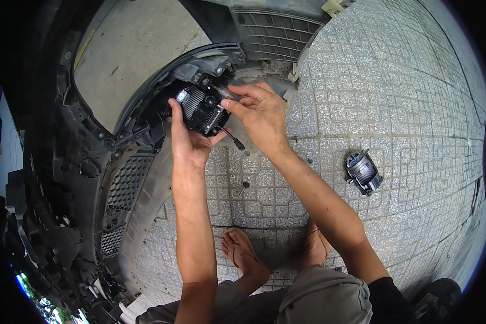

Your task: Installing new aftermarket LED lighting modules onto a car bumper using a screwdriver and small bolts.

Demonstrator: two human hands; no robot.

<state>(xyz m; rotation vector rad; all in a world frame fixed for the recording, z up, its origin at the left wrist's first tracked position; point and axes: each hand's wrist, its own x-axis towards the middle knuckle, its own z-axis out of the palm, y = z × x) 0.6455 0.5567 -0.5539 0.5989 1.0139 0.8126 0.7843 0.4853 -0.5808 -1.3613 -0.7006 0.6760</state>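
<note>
While the left hand (189, 143) cups the ribbed black lamp unit (202, 110) from the left and below, the right hand (262, 110) stands at the unit's upper right edge. The unit lies ahead of the person and left of centre, within the opening of the dark lamp frame (197, 66); its longer axis appears to slope from upper left to lower right. The left hand is half open, thumb up the near left side, other fingers wrapped beneath, and bears the unit. The right hand is pinched shut on a short, clear-handled tool (225, 93), probably a screwdriver. Of the two, the left is nearer, being in contact; whether the right thumb also touches the unit cannot be told. The governing relation, as judged here, is the tool's line: it runs up and left from the right fingertips toward the frame's inner edge, its tip too small to resolve. A short cable (232, 139) hangs from the unit's lower end. A second lamp unit (363, 173) rests on the paving (335, 102), well apart to the right.
</note>
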